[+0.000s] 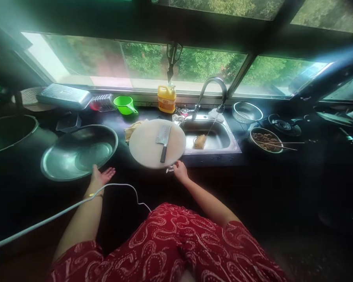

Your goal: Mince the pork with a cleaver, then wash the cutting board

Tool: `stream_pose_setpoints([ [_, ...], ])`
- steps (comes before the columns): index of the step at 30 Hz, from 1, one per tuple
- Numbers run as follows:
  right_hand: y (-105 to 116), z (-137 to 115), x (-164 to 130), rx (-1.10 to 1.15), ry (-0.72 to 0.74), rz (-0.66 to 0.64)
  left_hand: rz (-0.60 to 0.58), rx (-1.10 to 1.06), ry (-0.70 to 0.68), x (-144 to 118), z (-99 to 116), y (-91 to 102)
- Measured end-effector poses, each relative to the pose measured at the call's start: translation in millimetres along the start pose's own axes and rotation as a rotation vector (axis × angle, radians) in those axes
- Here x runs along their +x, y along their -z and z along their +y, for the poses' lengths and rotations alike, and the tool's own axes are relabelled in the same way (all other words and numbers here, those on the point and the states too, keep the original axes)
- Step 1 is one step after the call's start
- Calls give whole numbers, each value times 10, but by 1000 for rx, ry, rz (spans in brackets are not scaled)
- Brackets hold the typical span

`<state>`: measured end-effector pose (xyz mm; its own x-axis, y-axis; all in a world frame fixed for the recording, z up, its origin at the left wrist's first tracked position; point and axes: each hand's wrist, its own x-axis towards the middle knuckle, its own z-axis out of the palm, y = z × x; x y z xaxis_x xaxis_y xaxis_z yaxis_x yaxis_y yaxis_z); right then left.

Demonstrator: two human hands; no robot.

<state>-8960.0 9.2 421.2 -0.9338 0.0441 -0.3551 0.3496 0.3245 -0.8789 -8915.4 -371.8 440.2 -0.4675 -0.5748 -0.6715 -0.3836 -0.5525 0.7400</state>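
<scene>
My left hand [102, 175] is open with its fingers spread, close to the front rim of a wide metal basin [51, 164]; whether it touches the rim I cannot tell. The fingers of my right hand [181, 171] are closed at the front edge of a round white cutting board [144, 147]. A small whitish, shiny piece [170, 170] shows at those fingertips, its kind unclear. On the board lies a cleaver [163, 137], its dark handle toward me. The board's right side overlaps the sink [226, 135], where a yellowish-brown lump [199, 141] sits under a thin stream of water.
A curved faucet [214, 79] rises behind the sink. Along the window stand a yellow jug [166, 100] and a green dipper [124, 105]. To the right are a metal bowl [248, 111] and a bowl of brown food [266, 140] with chopsticks. A white cable [55, 216] crosses my left forearm.
</scene>
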Motion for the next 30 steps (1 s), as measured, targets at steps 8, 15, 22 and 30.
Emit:
stream_pose_setpoints([
  [8,-655,-890,508,-568,86,-33,-277,162,-108,-192,-82,-628],
  [15,-300,-972,921,-191,-197,-47,-417,362,-252,-210,-135,-1112],
  [22,936,-507,840,229,-174,-39,-651,515,-428,-517,-285,-2158],
  [30,2346,315,1035,309,-188,117,-928,1011,-754,-1005,-1427,-4219],
])
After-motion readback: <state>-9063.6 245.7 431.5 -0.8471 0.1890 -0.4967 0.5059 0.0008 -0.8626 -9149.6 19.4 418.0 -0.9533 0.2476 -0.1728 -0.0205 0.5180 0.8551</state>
